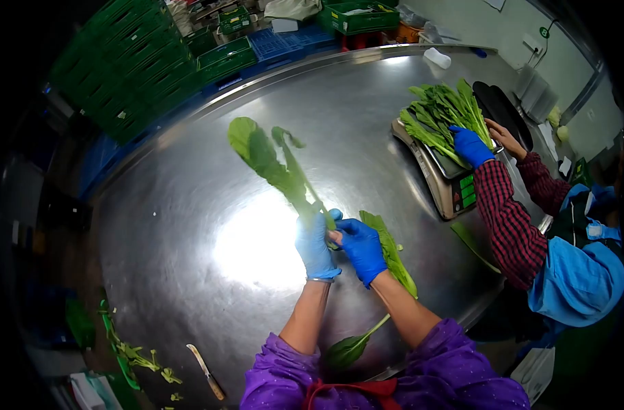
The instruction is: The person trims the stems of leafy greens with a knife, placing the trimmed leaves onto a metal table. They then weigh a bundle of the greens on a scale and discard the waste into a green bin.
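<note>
A leafy green stalk (271,164) rises up and to the left from my left hand (315,247), which wears a light blue glove and is closed around its lower part. My right hand (362,249), in a darker blue glove, has its fingers pressed together at the stalk's base, touching my left hand. Beside my right hand, more greens (390,253) lie on the steel table (168,225). A single leaf (346,352) lies between my forearms. At the lower left rests a knife (206,372) with a wooden handle.
On the right, a co-worker's gloved hand (472,146) and bare hand touch greens (442,113) on a scale (431,181). Leaf trimmings (138,355) lie at the lower left edge. Green crates (131,68) are stacked at the back left.
</note>
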Available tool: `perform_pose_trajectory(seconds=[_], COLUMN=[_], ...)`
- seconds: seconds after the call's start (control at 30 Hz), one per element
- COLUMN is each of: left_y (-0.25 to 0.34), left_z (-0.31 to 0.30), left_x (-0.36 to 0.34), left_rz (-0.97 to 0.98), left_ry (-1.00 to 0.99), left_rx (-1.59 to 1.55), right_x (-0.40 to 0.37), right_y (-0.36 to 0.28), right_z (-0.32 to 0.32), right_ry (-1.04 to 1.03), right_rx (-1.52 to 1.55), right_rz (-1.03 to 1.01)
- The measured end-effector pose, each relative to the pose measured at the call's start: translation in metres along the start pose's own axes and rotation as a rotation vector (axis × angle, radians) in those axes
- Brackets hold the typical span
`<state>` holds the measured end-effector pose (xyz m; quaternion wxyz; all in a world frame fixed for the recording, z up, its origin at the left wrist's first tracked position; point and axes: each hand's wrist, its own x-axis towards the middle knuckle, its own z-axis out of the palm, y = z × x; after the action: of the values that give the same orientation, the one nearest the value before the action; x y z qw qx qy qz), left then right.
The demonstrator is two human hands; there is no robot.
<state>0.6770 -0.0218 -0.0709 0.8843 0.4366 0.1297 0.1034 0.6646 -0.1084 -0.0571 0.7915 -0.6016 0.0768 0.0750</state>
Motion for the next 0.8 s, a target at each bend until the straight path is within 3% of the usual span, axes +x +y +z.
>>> perform_pose_trajectory(seconds=[0.27,0.4,0.43,0.5,0.53,0.63,0.7,0.8], left_y=[0.01,0.029,0.041,0.06,0.065,0.07,0.059,0.043], left_z=[-0.008,-0.035,-0.05,-0.063,-0.066,-0.059,-0.048,-0.031], left_x=[0.002,0.001,0.004,0.003,0.0,-0.004,-0.006,-0.011], left_rz=[0.085,0.273,0.351,0.359,0.337,0.28,0.228,0.134], left_ry=[0.112,0.21,0.25,0.226,0.19,0.138,0.108,0.048], left_rx=[-0.28,-0.169,-0.146,-0.169,-0.178,-0.17,-0.142,-0.099], right_x=[0.014,0.03,0.048,0.042,0.049,0.033,0.022,0.012], right_y=[0.003,0.002,0.02,-0.001,0.026,0.019,-0.011,-0.011], right_z=[0.024,0.029,0.008,-0.002,-0.017,-0.011,0.0,0.011], right_ry=[0.183,0.173,0.146,0.022,-0.17,-0.143,-0.423,-0.487], right_rx=[0.099,0.249,0.248,-0.127,-0.321,-0.585,-0.31,-0.14], right_rz=[-0.126,0.024,0.033,0.213,0.2,-0.093,-0.02,0.015])
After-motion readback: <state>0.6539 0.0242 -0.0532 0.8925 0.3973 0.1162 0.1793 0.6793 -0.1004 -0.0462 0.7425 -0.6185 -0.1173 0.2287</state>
